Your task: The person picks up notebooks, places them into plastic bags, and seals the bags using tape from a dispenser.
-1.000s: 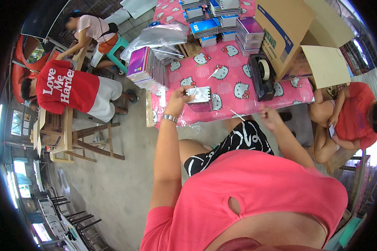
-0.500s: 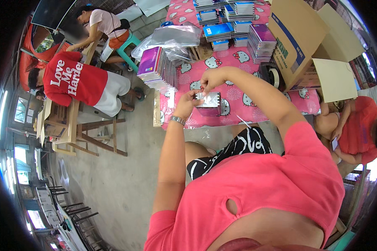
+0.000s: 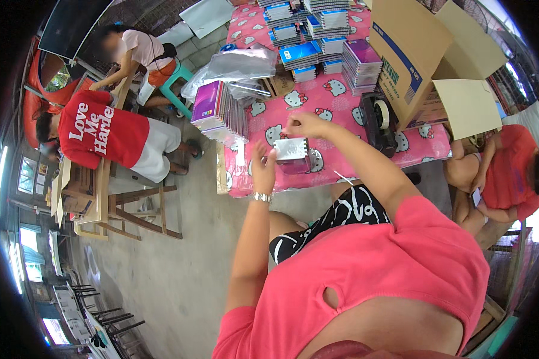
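A small stack of spiral notebooks [image 3: 291, 149] with a white, shiny top stands near the table's front edge, apparently in clear plastic. My left hand [image 3: 262, 169] is raised just left of it, holding nothing, its thumb and fingers apart. Above the stack's far side is my right hand [image 3: 306, 125], fingers bent and drawn together; anything between the fingertips is too small to make out. A tall stack of purple notebooks [image 3: 218, 110] stands left of my hands. To the right sits a black tape dispenser [image 3: 382, 124] with a roll of tape.
Blue notebooks [image 3: 299, 52] in several piles and another purple pile [image 3: 362, 64] cover the far part of the pink-clothed table [image 3: 335, 158]. Clear plastic sheets [image 3: 242, 63] lie at far left. An open cardboard box [image 3: 408, 57] stands right. Other people sit or bend nearby.
Both hands have come off the top of the small notebook stack. My left hand has drawn back to the left and opened; my right has lifted away toward the far side.
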A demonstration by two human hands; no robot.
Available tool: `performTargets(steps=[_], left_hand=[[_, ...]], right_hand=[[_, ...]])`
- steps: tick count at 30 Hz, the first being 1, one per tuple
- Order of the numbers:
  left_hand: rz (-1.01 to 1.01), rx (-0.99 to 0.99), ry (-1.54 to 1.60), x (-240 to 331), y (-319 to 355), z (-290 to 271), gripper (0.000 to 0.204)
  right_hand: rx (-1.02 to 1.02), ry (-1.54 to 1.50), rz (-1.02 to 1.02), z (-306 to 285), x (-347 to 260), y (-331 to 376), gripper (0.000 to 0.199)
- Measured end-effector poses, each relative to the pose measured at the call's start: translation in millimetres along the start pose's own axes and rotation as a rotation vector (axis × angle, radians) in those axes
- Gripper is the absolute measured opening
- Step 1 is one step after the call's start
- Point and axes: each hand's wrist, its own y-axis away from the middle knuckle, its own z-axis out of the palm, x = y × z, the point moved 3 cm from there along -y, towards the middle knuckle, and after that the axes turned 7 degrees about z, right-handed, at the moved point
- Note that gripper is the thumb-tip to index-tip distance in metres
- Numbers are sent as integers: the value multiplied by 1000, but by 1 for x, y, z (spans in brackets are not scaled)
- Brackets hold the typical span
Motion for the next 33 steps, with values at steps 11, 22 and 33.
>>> performTargets(steps=[11,22,33], left_hand=[[-404,-355,-73,-64,87,16,30],[-180,-331,80,35,29,12,70],[-165,-217,17,79,-7,11,35]], right_hand=[[22,729,-265,55,-110,52,71],[295,199,-181,47,14,95,95],[480,131,-307,-12,-47,91,18]])
